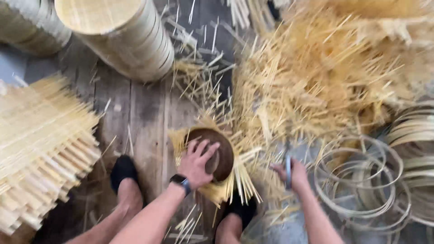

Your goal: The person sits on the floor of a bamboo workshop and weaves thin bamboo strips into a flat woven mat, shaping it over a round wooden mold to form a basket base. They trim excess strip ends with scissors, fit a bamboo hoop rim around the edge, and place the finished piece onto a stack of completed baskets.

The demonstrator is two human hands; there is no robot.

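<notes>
Down low, left hand (197,163) presses round brown disc (212,153) w/ strips; right hand (293,174) grips blade (288,171) (blurred)

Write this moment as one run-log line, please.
left hand: pressing round brown block on bamboo strips | right hand: gripping metal tool

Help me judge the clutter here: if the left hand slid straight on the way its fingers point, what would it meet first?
The left hand lies on a round brown disc, fingers pointing up and right. Past its rim, it would probably first meet the loose bamboo splinters; depth is unclear.
</notes>
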